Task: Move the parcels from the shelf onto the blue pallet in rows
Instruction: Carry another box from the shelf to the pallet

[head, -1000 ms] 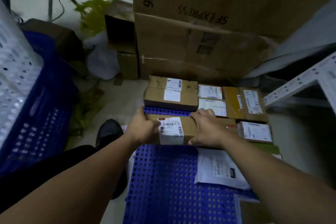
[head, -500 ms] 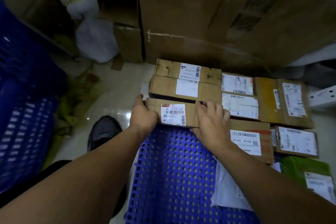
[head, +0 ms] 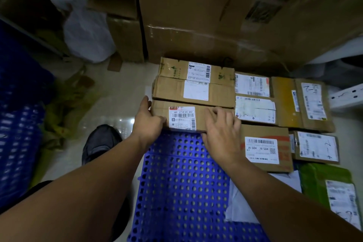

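A long brown parcel (head: pixel 200 118) with a white barcode label lies on the blue perforated pallet (head: pixel 182 183), pressed against another long parcel (head: pixel 169 88) behind it. My left hand (head: pixel 147 122) grips its left end, thumb along the near side. My right hand (head: pixel 220 133) rests on its right part with fingers curled over the top. Several labelled parcels lie in rows to the right, among them a box marked J6-S04 (head: pixel 263 149), a yellow-brown box (head: pixel 302 104) and a green bag (head: pixel 326 188).
Large cardboard boxes (head: pixel 235 16) stand behind the pallet. A white plastic bag (head: pixel 86 33) lies at the back left. A blue crate (head: pixel 17 143) stands on the left. My dark shoe (head: pixel 100 143) is on the floor beside the pallet. A white shelf rail (head: pixel 345 96) shows at the right.
The long parcel has been slid away from me, from a gap on the pallet to flush against the parcel behind. Both hands moved with it. The view has tilted down.
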